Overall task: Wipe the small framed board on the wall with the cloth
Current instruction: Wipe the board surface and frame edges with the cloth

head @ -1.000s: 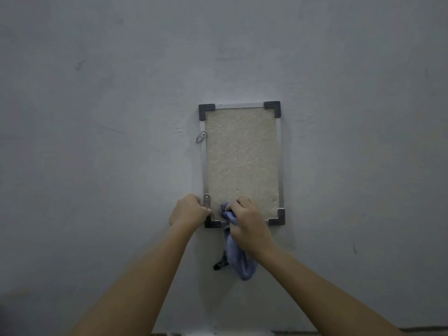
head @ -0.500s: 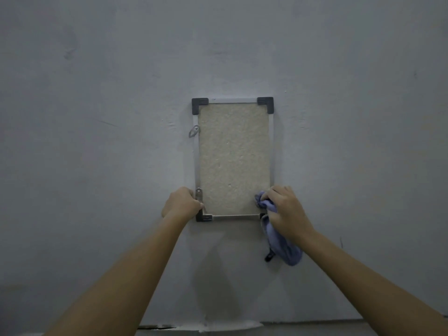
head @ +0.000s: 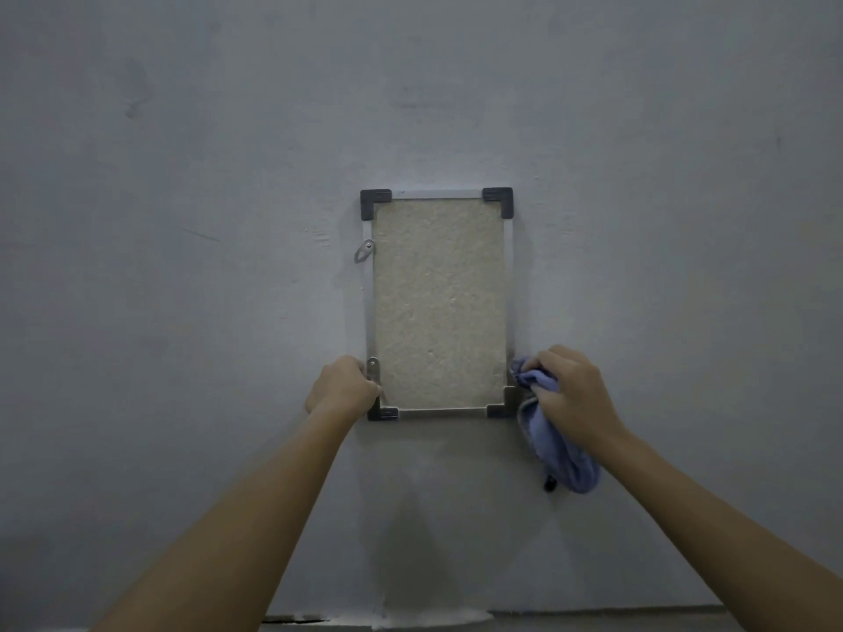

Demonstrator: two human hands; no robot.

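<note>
A small upright board (head: 438,303) with a beige speckled face, a thin metal frame and dark plastic corners hangs on the grey wall. My left hand (head: 342,385) grips the frame's lower left edge, just above the bottom corner piece. My right hand (head: 568,392) is closed around a bunched blue cloth (head: 554,444) and presses it against the frame's lower right edge. Most of the cloth dangles below the hand, with a small dark tag at its bottom end.
A metal hanging tab (head: 363,251) sticks out from the frame's left side near the top. The grey wall (head: 182,221) fills the view. At the bottom, a pale floor strip (head: 410,620) meets the wall.
My right hand has carried the cloth from the board's lower left, along the bottom edge, to the lower right side of the frame. My left hand has stayed on the lower left edge.
</note>
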